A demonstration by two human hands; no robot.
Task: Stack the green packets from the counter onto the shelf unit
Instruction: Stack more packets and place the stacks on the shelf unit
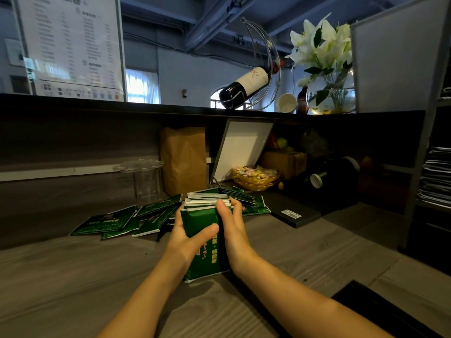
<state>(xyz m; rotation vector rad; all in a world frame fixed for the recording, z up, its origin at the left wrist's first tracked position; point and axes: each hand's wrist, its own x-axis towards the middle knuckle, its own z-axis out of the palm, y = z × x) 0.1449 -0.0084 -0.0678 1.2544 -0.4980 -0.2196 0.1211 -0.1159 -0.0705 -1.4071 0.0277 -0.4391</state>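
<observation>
From the head camera, both hands clasped one bundle of green packets (203,222) near the middle of the worktop (85,284). The left hand (186,237) gripped its left side, thumb curled across the front packet. The right hand (234,228) held the right side, thumb on the top edges and fingers wrapped round the far side. Both forearms reached forward from the near edge, converging. Loose packets (114,222) lay scattered toward the back edge, to the bundle's left and just behind it.
</observation>
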